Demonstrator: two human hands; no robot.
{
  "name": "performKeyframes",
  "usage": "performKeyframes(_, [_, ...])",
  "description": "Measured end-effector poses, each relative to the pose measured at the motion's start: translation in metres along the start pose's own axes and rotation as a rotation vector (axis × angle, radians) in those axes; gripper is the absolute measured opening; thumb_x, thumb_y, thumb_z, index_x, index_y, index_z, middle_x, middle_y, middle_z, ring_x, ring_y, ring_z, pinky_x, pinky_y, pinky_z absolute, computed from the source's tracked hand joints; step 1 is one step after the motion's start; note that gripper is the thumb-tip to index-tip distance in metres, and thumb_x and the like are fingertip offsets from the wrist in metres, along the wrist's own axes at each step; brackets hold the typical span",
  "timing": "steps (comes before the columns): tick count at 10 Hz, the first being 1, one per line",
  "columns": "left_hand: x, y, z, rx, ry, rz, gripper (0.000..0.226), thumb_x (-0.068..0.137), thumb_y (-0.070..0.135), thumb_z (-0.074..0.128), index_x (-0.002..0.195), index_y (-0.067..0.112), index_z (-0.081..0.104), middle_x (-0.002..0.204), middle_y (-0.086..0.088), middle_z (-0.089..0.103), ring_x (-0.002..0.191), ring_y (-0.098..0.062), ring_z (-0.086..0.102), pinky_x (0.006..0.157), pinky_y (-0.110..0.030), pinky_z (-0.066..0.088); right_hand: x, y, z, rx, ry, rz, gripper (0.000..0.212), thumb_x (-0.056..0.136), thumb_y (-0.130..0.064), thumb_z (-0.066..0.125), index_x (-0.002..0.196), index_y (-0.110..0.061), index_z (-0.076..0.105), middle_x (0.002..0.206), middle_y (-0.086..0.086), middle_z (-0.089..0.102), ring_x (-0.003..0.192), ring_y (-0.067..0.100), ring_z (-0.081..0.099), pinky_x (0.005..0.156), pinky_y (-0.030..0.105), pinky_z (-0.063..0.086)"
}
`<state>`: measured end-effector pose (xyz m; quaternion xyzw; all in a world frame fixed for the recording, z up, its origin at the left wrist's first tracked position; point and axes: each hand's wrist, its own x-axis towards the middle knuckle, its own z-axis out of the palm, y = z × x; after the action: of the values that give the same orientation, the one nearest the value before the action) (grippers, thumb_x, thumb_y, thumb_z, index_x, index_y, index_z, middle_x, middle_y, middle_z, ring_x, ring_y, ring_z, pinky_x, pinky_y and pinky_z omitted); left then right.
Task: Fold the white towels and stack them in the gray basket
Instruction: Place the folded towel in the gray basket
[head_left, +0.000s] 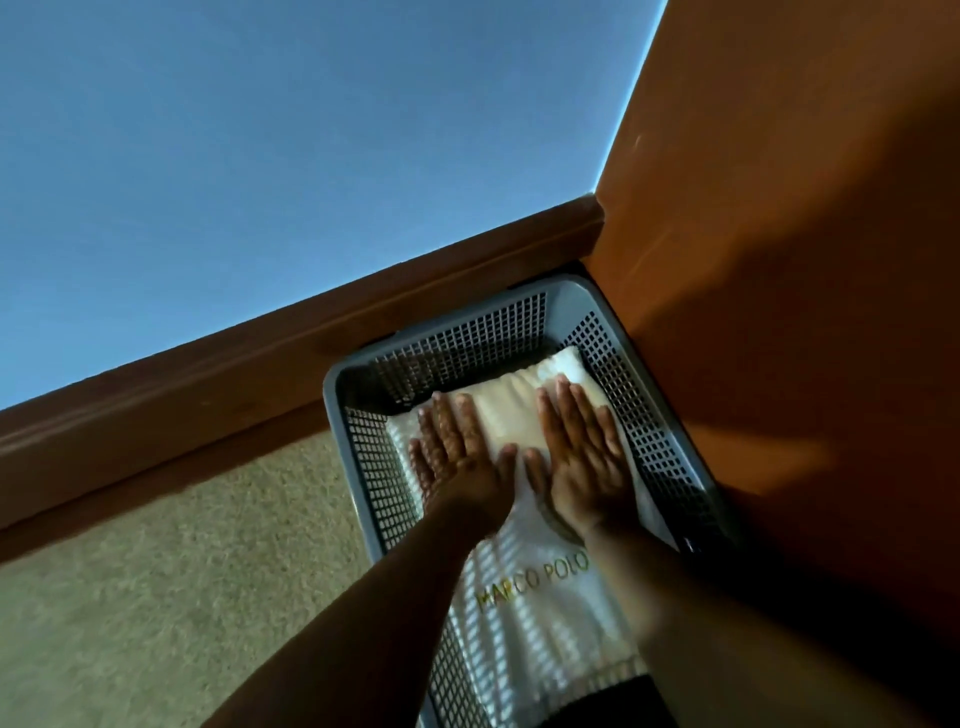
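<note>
Head view: a person's left hand (460, 460) and right hand (584, 457) lie flat, side by side, on a folded white towel (511, 415) inside the gray basket (566, 299). The basket sits on carpet (182, 571), tucked into a corner between a brown skirting board (311, 322) under a blue wall (260, 130) and an orange panel (779, 260).

All fingers are straight and slightly spread, palms down, pressing the cloth and gripping nothing. The thumbs nearly meet over the towel's middle.

The towel lies directly beneath both hands. Its long axis runs with the basket's length, from the near end by the person up toward the far corner, and the fingers point the same way. Its rounded far edge shows just past the fingertips, short of the basket's far mesh wall. The right fingertips reach slightly closer to that edge than the left.

Gold lettering (535, 577) reading MARCO POLO crosses the towel between the forearms, nearer the person. A dark shape at the bottom edge of the frame cannot be identified.

Judging by the flat palms, the towel is being smoothed into place. Whether others lie beneath it cannot be told.
</note>
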<state>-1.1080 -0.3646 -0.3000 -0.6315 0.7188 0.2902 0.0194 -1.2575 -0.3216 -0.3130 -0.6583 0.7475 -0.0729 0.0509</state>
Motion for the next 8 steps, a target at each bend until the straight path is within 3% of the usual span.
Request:
performKeyframes(1, [0.004, 0.004, 0.000, 0.019, 0.084, 0.016, 0.094, 0.086, 0.073, 0.000, 0.159, 0.015, -0.008, 0.164, -0.014, -0.022, 0.149, -0.035, -0.025, 0.116, -0.047, -0.020, 0.000, 0.000, -0.001, -0.013, 0.009, -0.009, 0.071, 0.097, -0.044, 0.041, 0.159, -0.016, 0.020, 0.167, 0.006, 0.013, 0.154, 0.020, 0.008, 0.124, 0.044, 0.014])
performKeyframes(2, [-0.004, -0.004, -0.003, 0.075, 0.065, 0.089, 0.090, 0.093, 0.069, 0.010, 0.161, 0.011, 0.002, 0.166, -0.017, -0.012, 0.153, -0.037, -0.013, 0.121, -0.049, -0.012, -0.003, -0.003, -0.007, -0.040, 0.017, -0.021, 0.068, 0.099, -0.045, 0.037, 0.158, -0.015, 0.021, 0.167, 0.006, 0.013, 0.154, 0.020, 0.009, 0.124, 0.045, 0.014])
performKeyframes(3, [-0.025, -0.015, -0.016, 0.291, -0.024, 0.192, 0.091, 0.096, 0.067, 0.019, 0.159, 0.010, -0.014, 0.163, -0.017, -0.026, 0.151, -0.037, -0.022, 0.123, -0.052, -0.006, -0.020, -0.002, -0.012, -0.030, -0.025, -0.034, 0.068, 0.101, -0.047, 0.036, 0.158, -0.013, 0.021, 0.166, 0.009, 0.012, 0.154, 0.023, 0.009, 0.124, 0.046, 0.015])
performKeyframes(4, [-0.079, -0.019, -0.025, 0.386, -0.178, 0.216, 0.094, 0.098, 0.068, 0.024, 0.154, 0.013, -0.027, 0.155, -0.011, -0.043, 0.145, -0.033, -0.037, 0.123, -0.049, -0.010, -0.068, -0.002, -0.020, -0.034, -0.161, -0.009, 0.077, 0.101, -0.061, 0.026, 0.159, -0.014, 0.012, 0.167, 0.012, 0.004, 0.155, 0.025, 0.002, 0.124, 0.045, 0.004])
performKeyframes(5, [-0.148, -0.006, -0.013, 0.474, -0.345, 0.214, 0.092, 0.100, 0.060, 0.036, 0.156, 0.017, -0.023, 0.158, -0.011, -0.038, 0.148, -0.036, -0.031, 0.124, -0.051, -0.007, -0.115, 0.003, -0.043, -0.059, -0.422, 0.118, 0.101, 0.081, -0.087, 0.008, 0.152, -0.022, -0.023, 0.158, 0.005, -0.033, 0.150, 0.021, -0.023, 0.118, 0.038, -0.018])
performKeyframes(6, [-0.184, -0.013, 0.019, 0.400, -0.495, -0.147, 0.055, 0.101, 0.047, 0.016, 0.152, 0.043, 0.036, 0.168, -0.003, -0.014, 0.149, -0.027, -0.031, 0.121, -0.049, -0.015, -0.145, -0.004, -0.073, -0.083, -0.662, 0.252, 0.113, 0.081, -0.086, 0.034, 0.152, -0.022, -0.027, 0.149, 0.005, -0.045, 0.149, 0.025, -0.027, 0.120, 0.043, -0.010])
performKeyframes(7, [-0.211, -0.017, -0.015, 0.491, -0.569, -0.119, 0.056, 0.104, 0.047, 0.021, 0.155, 0.030, 0.035, 0.135, 0.037, 0.054, 0.150, -0.004, -0.025, 0.120, -0.051, -0.019, -0.149, -0.040, -0.107, -0.120, -0.807, 0.490, 0.103, 0.086, -0.050, 0.064, 0.158, -0.009, 0.001, 0.165, 0.015, -0.010, 0.152, 0.037, 0.008, 0.119, 0.048, 0.020])
performKeyframes(8, [-0.263, -0.024, -0.089, 0.491, -0.512, 0.388, 0.050, 0.104, 0.043, 0.044, 0.143, 0.013, 0.051, 0.150, -0.014, 0.047, 0.149, -0.030, 0.027, 0.120, -0.062, -0.010, -0.154, -0.101, -0.152, -0.185, -0.787, 0.485, 0.042, 0.087, -0.029, 0.058, 0.124, -0.011, 0.057, 0.139, 0.012, 0.054, 0.122, 0.033, 0.056, 0.099, 0.036, 0.045])
